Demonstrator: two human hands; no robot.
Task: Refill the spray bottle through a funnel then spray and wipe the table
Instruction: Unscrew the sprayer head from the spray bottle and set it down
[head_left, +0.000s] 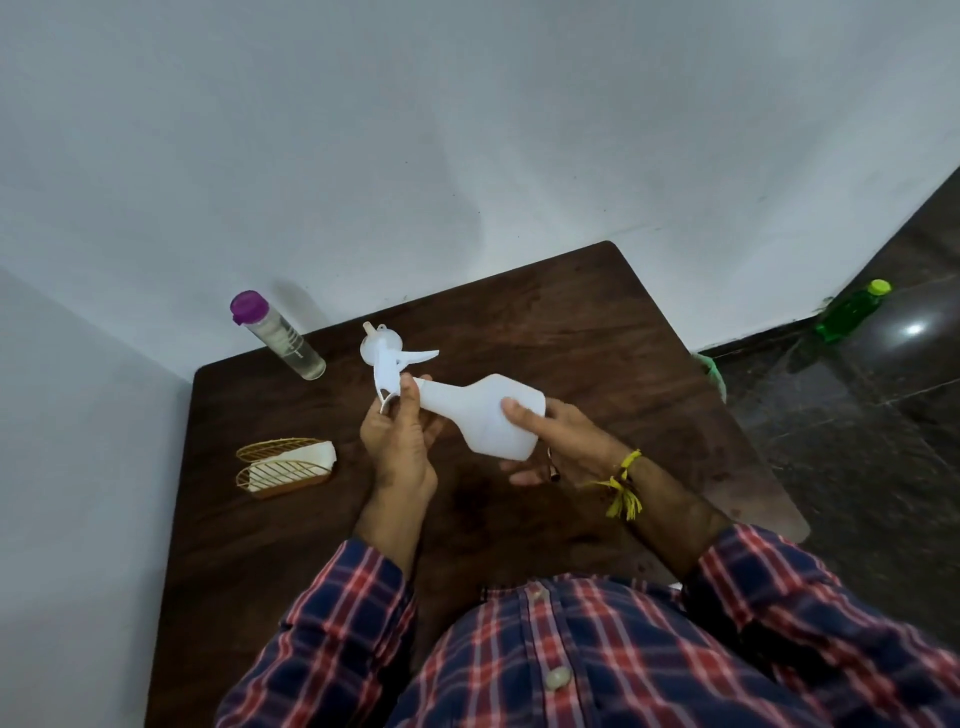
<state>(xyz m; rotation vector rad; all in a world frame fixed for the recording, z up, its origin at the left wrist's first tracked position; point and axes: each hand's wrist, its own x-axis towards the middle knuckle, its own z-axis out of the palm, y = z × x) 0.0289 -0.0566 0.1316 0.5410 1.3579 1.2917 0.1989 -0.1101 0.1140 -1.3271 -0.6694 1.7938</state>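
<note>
I hold a white spray bottle (485, 413) on its side above the dark wooden table (571, 322). My right hand (558, 447) grips its wide base, thumb on top. My left hand (400, 441) grips the neck and the white trigger head (396, 366), whose nozzle points right. A white funnel (379, 340) lies on the table just behind the trigger head, partly hidden by it. A clear bottle with a purple cap (278, 335) stands near the far left corner with liquid in it.
A gold wire holder with white napkins (285, 465) sits at the left of the table. A green bottle (852, 310) stands on the dark floor at the right by the wall. White walls close the table's far and left sides.
</note>
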